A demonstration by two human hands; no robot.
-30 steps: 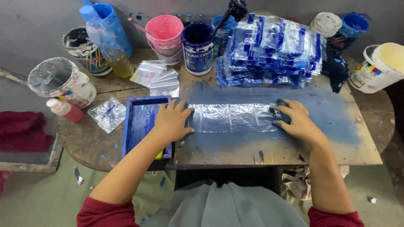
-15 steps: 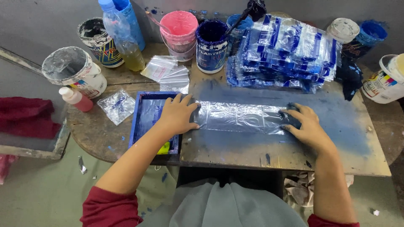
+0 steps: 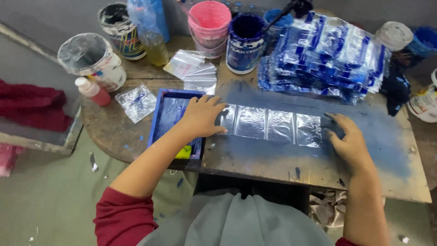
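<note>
Left hand: left hand [image 3: 203,116] lies flat, fingers spread, at the 9 o'clock end of the clear plastic strip [image 3: 272,126] — palm partly over the blue printing frame [image 3: 160,117].
Right hand: right hand [image 3: 347,141] lies flat, fingers spread, pressing the strip's 3 o'clock end.
Strip position: flat on the blue-stained wooden table [image 3: 391,173], centre of view, stretched between both hands.
At 12 o'clock: blue paint tub [image 3: 244,43] and pink bucket [image 3: 209,23].
At 1 o'clock: stack of printed blue bags [image 3: 327,57] — just beyond the strip.
At 10 o'clock: small red bottle [image 3: 92,90].
</note>
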